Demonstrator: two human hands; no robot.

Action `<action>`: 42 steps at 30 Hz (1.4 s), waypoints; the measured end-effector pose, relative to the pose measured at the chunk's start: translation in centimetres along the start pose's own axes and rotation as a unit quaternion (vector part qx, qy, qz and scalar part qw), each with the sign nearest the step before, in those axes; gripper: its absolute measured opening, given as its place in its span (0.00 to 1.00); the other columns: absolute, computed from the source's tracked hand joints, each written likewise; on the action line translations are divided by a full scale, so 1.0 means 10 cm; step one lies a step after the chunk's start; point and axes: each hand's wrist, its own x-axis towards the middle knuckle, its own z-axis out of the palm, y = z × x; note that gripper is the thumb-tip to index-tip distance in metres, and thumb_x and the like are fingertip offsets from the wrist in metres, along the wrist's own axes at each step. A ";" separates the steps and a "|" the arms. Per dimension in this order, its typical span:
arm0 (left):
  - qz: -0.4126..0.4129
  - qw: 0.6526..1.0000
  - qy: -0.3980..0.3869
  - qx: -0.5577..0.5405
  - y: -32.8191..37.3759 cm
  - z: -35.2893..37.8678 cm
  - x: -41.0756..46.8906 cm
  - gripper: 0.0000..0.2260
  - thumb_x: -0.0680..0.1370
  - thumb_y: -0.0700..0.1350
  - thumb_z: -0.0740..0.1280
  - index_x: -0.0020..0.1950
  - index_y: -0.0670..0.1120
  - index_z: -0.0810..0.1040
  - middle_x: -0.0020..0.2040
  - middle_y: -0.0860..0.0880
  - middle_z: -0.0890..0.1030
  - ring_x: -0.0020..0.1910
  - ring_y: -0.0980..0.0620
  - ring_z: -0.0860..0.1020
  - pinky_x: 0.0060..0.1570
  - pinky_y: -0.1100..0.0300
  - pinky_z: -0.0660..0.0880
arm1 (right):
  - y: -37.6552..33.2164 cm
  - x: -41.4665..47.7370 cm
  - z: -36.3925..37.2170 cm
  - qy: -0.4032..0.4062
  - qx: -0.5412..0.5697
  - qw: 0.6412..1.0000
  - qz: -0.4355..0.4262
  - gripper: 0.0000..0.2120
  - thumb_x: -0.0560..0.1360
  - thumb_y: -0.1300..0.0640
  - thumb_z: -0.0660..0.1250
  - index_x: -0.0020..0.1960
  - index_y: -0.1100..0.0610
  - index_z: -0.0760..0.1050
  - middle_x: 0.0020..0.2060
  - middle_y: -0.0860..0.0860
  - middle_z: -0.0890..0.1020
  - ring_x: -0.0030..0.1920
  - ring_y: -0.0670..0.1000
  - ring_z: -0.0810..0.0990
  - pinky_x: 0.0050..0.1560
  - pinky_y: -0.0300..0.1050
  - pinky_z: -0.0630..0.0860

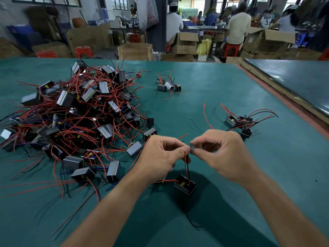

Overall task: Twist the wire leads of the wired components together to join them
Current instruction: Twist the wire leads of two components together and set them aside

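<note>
Green table matting (222, 202) fills the foreground, a big heap of wired components (76, 113) lying at ten o'clock. Toward six o'clock the left hand (160, 154) and right hand (222, 150) meet, thumb and fingers of each pinched on the red and black wire leads (185, 158) rising from a black component (185, 184) directly below them.

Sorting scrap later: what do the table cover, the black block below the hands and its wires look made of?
Table cover: green matte sheet, perhaps rubber or felt; it shows soft shadows and no glare. Block: dull black casing, probably plastic, with a yellow part inside. Wires: thin red and black leads, likely plastic-coated; they bend freely.
</note>
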 end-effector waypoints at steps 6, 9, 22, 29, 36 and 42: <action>-0.006 1.000 -0.002 -0.002 0.00 0.00 0.00 0.06 0.77 0.39 0.70 0.42 0.39 0.84 0.33 0.47 0.84 0.22 0.54 0.63 0.21 0.68 0.61 | 0.01 0.01 -0.01 0.006 -0.018 1.000 -0.010 0.04 0.70 0.60 0.75 0.39 0.52 0.85 0.31 0.48 0.81 0.32 0.52 0.78 0.35 0.53 0.74; 0.007 1.000 -0.004 -0.006 -0.01 0.00 0.01 0.06 0.77 0.38 0.70 0.42 0.39 0.84 0.32 0.47 0.83 0.20 0.56 0.63 0.21 0.68 0.60 | -0.01 0.00 0.01 0.006 -0.025 1.000 -0.005 0.05 0.70 0.59 0.72 0.38 0.51 0.84 0.31 0.47 0.81 0.31 0.50 0.78 0.34 0.50 0.75; 0.101 0.994 -0.024 0.018 0.00 0.04 -0.02 0.10 0.75 0.34 0.72 0.38 0.47 0.84 0.30 0.54 0.83 0.22 0.66 0.73 0.27 0.76 0.67 | -0.16 0.07 -0.08 -0.108 0.378 0.844 0.365 0.05 0.67 0.60 0.69 0.33 0.57 0.81 0.30 0.51 0.77 0.26 0.44 0.74 0.29 0.37 0.77; 0.086 0.996 0.001 0.024 0.01 0.02 -0.04 0.06 0.76 0.34 0.71 0.39 0.39 0.84 0.29 0.51 0.82 0.19 0.66 0.71 0.23 0.76 0.64 | -0.14 0.06 -0.06 -0.049 0.241 0.925 0.291 0.11 0.76 0.66 0.67 0.35 0.59 0.79 0.31 0.57 0.77 0.27 0.47 0.73 0.31 0.38 0.76; 0.080 0.997 -0.006 0.022 0.03 0.02 -0.04 0.08 0.77 0.34 0.70 0.38 0.42 0.83 0.25 0.56 0.79 0.19 0.66 0.70 0.23 0.76 0.64 | -0.15 0.05 -0.05 -0.049 0.249 0.934 0.252 0.08 0.75 0.66 0.68 0.38 0.59 0.81 0.31 0.54 0.80 0.27 0.47 0.74 0.32 0.39 0.77; 0.078 0.997 -0.015 0.018 0.03 0.02 -0.04 0.07 0.76 0.34 0.70 0.40 0.43 0.83 0.28 0.54 0.81 0.19 0.66 0.71 0.23 0.76 0.65 | -0.14 0.04 -0.02 -0.044 0.207 0.951 0.225 0.10 0.74 0.67 0.70 0.36 0.57 0.81 0.27 0.53 0.78 0.27 0.47 0.74 0.33 0.39 0.78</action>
